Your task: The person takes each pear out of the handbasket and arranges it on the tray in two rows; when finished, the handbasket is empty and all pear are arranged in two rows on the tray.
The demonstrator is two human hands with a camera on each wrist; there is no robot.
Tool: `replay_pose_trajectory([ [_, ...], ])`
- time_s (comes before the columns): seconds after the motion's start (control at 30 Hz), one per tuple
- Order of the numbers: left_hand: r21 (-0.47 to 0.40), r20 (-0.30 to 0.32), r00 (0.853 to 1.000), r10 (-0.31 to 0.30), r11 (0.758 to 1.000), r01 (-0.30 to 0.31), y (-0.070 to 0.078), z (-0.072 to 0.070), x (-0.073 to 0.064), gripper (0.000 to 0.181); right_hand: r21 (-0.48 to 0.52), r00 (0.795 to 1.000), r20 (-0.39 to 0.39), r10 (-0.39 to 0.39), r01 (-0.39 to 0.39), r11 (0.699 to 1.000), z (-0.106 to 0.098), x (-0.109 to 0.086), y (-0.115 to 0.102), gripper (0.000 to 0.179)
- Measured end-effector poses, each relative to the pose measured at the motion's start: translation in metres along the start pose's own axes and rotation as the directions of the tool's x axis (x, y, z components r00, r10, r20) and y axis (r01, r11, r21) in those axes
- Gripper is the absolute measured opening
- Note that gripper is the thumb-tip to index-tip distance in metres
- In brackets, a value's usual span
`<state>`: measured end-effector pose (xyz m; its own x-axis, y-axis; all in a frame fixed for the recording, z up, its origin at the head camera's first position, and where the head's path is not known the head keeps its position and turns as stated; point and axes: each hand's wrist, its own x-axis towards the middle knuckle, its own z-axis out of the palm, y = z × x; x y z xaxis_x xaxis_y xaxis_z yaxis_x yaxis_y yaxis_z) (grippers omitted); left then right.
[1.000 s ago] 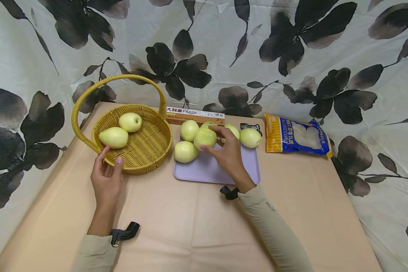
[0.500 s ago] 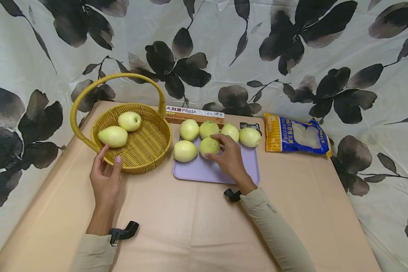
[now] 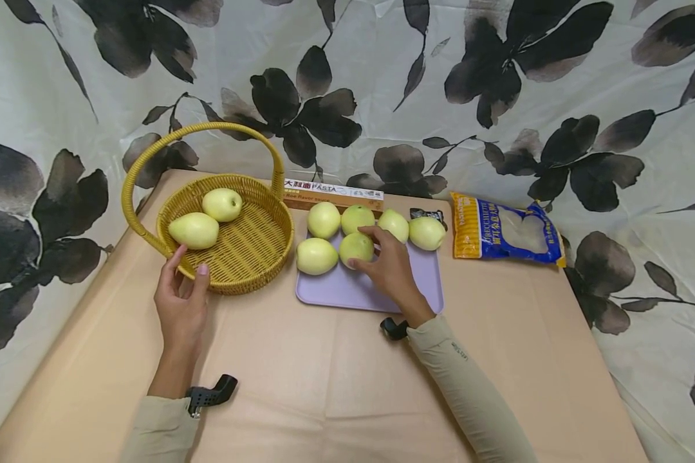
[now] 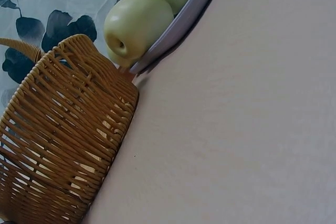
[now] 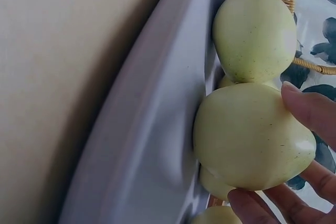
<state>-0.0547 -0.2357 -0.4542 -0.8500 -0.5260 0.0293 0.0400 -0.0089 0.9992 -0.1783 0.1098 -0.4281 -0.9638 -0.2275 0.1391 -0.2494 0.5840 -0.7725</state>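
On the left of the tabletop, a yellow wicker basket contains two pale-green pears, the left hand touching its near rim with thumb and forefinger spread. To its right, a lilac tray bears five more pears; the right hand pinches a sixth pear at their near side.

"What does the held fruit look like?"

"Rounded, pale yellow-green, finely speckled. It sits at the purple tray, close beside similar fruits."

"And the basket?"

"Round, golden wicker, upright, with a tall arched handle. Two pale fruits lie inside."
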Motion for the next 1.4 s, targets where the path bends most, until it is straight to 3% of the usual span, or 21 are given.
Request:
replay_pose_trajectory([
  [0.23, 0.048, -0.002, 1.000, -0.009, 0.999, 0.009, 0.000, 0.000, 0.000, 0.061, 0.004, 1.000, -0.029, 0.001, -0.001, 1.000, -0.004, -0.004, -0.001, 0.066],
  [0.4, 0.064, -0.011, 1.000, -0.009, 0.998, 0.010, 0.001, 0.000, 0.000, 0.060, 0.020, 0.993, -0.096, -0.069, 0.071, 0.997, -0.007, -0.004, -0.009, 0.064],
  [0.57, 0.059, -0.018, 1.000, -0.010, 0.998, 0.011, 0.002, 0.000, 0.000, 0.060, 0.010, 0.970, -0.171, -0.175, 0.179, 0.984, -0.005, 0.000, -0.028, 0.062],
  [0.73, 0.073, -0.016, 1.000, -0.006, 0.997, 0.007, 0.003, 0.000, 0.000, 0.060, 0.078, 0.934, -0.207, -0.291, 0.312, 0.947, 0.009, 0.005, -0.048, 0.060],
  [1.1, 0.060, -0.005, 1.000, -0.007, 0.998, 0.008, 0.001, 0.001, -0.002, 0.060, 0.115, 0.910, -0.129, -0.393, 0.407, 0.906, 0.058, 0.017, -0.086, 0.064],
  [1.4, 0.095, -0.011, 1.000, 0.023, 0.995, -0.022, 0.003, 0.002, -0.001, 0.059, 0.078, 0.908, -0.010, -0.418, 0.418, 0.905, 0.100, 0.032, -0.112, 0.066],
])
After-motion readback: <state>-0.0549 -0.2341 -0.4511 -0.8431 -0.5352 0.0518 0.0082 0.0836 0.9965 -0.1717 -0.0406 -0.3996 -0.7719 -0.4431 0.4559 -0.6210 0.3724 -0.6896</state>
